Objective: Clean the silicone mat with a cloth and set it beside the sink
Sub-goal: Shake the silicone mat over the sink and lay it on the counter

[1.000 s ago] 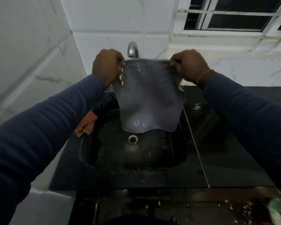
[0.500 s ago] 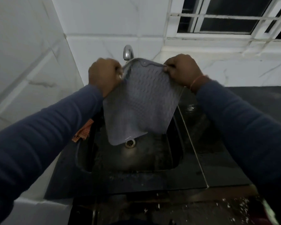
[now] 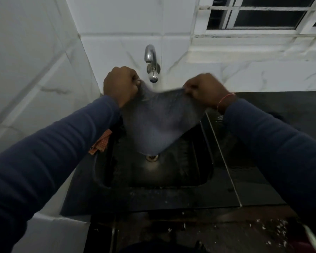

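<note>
A grey textured silicone mat (image 3: 159, 121) hangs over the dark sink (image 3: 199, 178), blurred by motion. My left hand (image 3: 119, 84) grips its upper left corner and my right hand (image 3: 204, 90) grips its upper right corner. The mat sags between the two hands, and its lower tip hangs just above the drain (image 3: 152, 157). An orange checked cloth (image 3: 100, 143) lies on the sink's left rim, partly hidden by my left sleeve.
A chrome tap (image 3: 151, 61) juts from the white tiled wall behind the mat. Wet black countertop (image 3: 248, 161) runs to the right of the sink. A barred window (image 3: 263, 15) sits at upper right. White specks litter the dark floor (image 3: 254, 229) below.
Both hands have dropped lower with the mat, uncovering the tap. The mat has gone from hanging flat to sagging, its bottom edge drawn to a point over the drain.
</note>
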A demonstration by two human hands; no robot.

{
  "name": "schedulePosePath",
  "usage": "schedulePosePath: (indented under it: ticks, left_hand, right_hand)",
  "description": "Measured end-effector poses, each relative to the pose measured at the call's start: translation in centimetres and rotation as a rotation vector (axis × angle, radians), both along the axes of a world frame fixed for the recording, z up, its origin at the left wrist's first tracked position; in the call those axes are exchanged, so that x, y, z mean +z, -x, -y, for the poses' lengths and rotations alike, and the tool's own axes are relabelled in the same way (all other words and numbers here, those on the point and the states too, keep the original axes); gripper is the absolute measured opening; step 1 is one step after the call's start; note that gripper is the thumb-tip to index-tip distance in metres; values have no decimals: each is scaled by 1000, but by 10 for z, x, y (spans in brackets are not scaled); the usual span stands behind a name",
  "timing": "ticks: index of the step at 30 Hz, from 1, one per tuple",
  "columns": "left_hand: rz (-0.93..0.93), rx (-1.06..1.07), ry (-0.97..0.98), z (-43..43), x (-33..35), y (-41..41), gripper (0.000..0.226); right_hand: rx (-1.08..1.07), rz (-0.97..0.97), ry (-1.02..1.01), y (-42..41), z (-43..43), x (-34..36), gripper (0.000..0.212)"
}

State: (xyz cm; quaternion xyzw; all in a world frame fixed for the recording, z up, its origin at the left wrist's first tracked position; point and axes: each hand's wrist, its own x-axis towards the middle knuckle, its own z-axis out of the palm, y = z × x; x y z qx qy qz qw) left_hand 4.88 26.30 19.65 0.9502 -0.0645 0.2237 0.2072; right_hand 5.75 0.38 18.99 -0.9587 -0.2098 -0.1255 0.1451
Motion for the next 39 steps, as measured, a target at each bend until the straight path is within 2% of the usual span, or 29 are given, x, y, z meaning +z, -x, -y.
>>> schedulePosePath:
  ticks: [2, 5, 9, 14, 17, 20, 23, 25, 26, 28, 30, 31, 33, 36, 39]
  left_hand:
    - [-5, 9, -2, 0, 1, -2, 19]
    - [-47, -30, -72, -1, -7, -6, 19]
    - [-57, -47, -23, -1, -12, -13, 18]
    - [-95, -119, -167, 34, 17, -14, 18]
    - [-88, -114, -270, 97, 45, -24, 22]
    - [-32, -198, -283, 187, 77, -12, 35]
    - [-85, -389, -73, 256, 76, 12, 52]
    - [-100, -402, 201, 272, 9, -9, 63]
    - [-168, -318, 360, 267, -32, -16, 71]
    - [-493, -58, 567, 253, -116, -11, 85]
    - [-875, 109, 620, 243, -174, 37, 85]
    - [-985, 98, 611, 239, -196, 59, 76]
    - [-947, 6, 494, 243, -217, 71, 56]
    - [-699, 38, 351, 254, -215, 51, 26]
    - [-451, -44, 384, 273, -183, 37, 19]
  right_hand:
    - [-19, 49, -38, 5, -3, 0, 16]
    - [101, -52, 13, 12, -8, -3, 15]
    - [-80, -39, -192, 23, 8, -4, 16]
    - [-34, -126, -161, 61, 40, -12, 21]
    - [-83, -129, -359, 77, 72, -7, 15]
    - [-220, -120, -691, 92, 127, 4, 9]
    - [-468, -84, -990, 110, 211, -7, 21]
    - [-665, -111, -1150, 122, 267, -35, 22]
    - [-751, -172, -1118, 125, 293, -61, 21]
    - [-948, -408, -920, 133, 334, -117, 22]
    - [-1106, -527, -695, 143, 361, -163, 28]
    - [-1134, -564, -756, 145, 364, -179, 27]
    - [-1119, -537, -732, 145, 365, -192, 22]
    - [-1004, -527, -619, 140, 374, -195, 19]
    - [-872, -392, -549, 123, 395, -174, 20]
